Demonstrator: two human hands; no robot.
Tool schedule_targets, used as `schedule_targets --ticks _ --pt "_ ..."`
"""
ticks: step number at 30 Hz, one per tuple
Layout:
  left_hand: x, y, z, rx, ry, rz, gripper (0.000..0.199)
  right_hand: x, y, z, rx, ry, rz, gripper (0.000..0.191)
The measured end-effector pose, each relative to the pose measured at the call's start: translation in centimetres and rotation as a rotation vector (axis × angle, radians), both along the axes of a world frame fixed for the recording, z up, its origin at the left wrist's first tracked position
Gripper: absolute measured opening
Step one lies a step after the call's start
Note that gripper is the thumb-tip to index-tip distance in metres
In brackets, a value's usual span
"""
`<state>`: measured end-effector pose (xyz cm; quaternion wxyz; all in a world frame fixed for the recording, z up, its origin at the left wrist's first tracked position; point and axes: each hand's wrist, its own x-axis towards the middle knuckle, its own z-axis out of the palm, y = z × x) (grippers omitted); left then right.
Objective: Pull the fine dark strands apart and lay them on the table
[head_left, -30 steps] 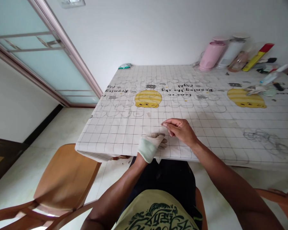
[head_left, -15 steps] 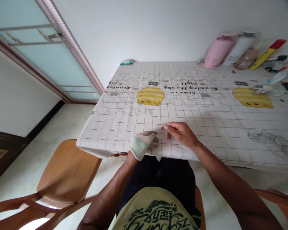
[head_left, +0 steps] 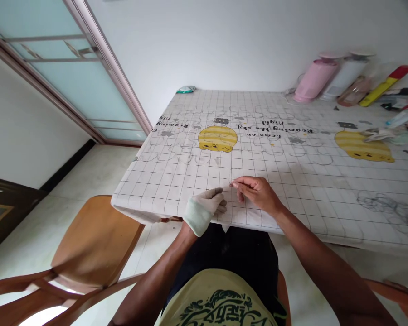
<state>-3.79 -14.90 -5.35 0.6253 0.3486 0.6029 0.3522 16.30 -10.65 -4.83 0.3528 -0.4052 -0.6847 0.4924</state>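
Note:
My left hand (head_left: 206, 206) wears a pale glove with a light green cuff and rests near the front edge of the cloth-covered table (head_left: 163, 190). Its fingers are curled, with thumb and forefinger together; anything between them is too small to see. Just to its right is my right hand (head_left: 256, 192), bare, thumb and forefinger pinched close to the glove's fingertips. What the pinch holds, if anything, I cannot make out. A small gap separates the two hands. Dark, thin tangled strands (head_left: 387, 208) lie on the cloth at the right.
Along the wall at the back right stand a pink container (head_left: 315, 80), a white one (head_left: 347, 74), a glass bottle (head_left: 354, 90) and a yellow-red box (head_left: 386, 86). A glove (head_left: 382, 135) lies nearer. A small green-white packet (head_left: 186, 89) sits at the back left corner. A wooden chair (head_left: 98, 240) stands left.
The whole view has shifted slightly, so the table appears a little lower and further right. Both hands keep nearly the same pose, fingertips still close to each other.

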Motion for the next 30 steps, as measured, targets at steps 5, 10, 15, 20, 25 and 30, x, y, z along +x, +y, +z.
schedule_targets --ticks 5,10,15,20,25,30 --pt "-0.7 -0.3 0.1 -0.003 -0.043 0.079 0.033 -0.6 -0.1 -0.3 0.004 -0.071 -0.002 0.031" --pt "-0.8 -0.6 -1.5 0.027 -0.070 0.103 0.028 -1.2 0.0 -0.4 0.016 -0.084 -0.033 0.034" --pt "-0.7 -1.0 -1.7 0.026 -0.054 0.123 0.027 -1.4 0.0 -0.4 0.008 -0.106 -0.015 0.032" --pt "-1.5 -0.7 -1.1 -0.033 -0.009 0.157 0.021 -1.7 -0.3 -0.6 0.062 -0.180 0.013 0.029" --pt "-2.2 -0.5 -0.4 -0.041 -0.059 0.185 0.025 -2.4 0.6 -0.1 0.187 -0.266 -0.012 0.028" --pt "-2.9 -0.8 0.3 -0.001 -0.010 0.170 0.028 -2.4 5.3 0.5 0.207 -0.263 -0.072 0.032"
